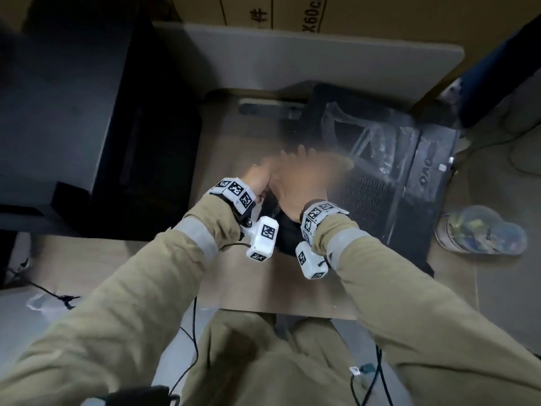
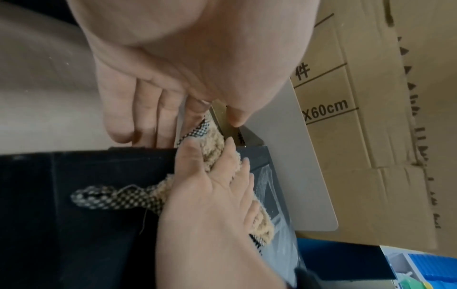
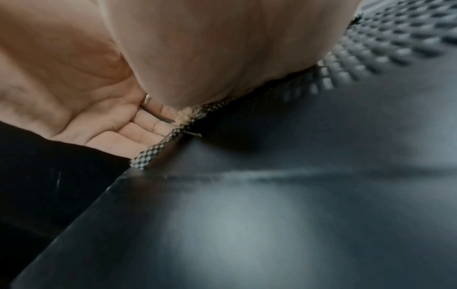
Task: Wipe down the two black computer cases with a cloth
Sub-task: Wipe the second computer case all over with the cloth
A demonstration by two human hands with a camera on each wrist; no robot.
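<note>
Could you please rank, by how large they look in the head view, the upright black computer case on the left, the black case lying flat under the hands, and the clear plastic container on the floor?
1. Upright case, largest.
2. Flat case, partly hidden by the hands.
3. Plastic container, smallest.

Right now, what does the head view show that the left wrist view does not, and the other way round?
Only the head view shows the second black case standing to the left, a sandal on the floor, and both wrist cameras. Only the left wrist view shows the cloth, beige and checkered, pressed under the right hand on the case edge; in the head view the blurred hands hide it. Both show the left hand, the lying case and the cardboard box.
</note>
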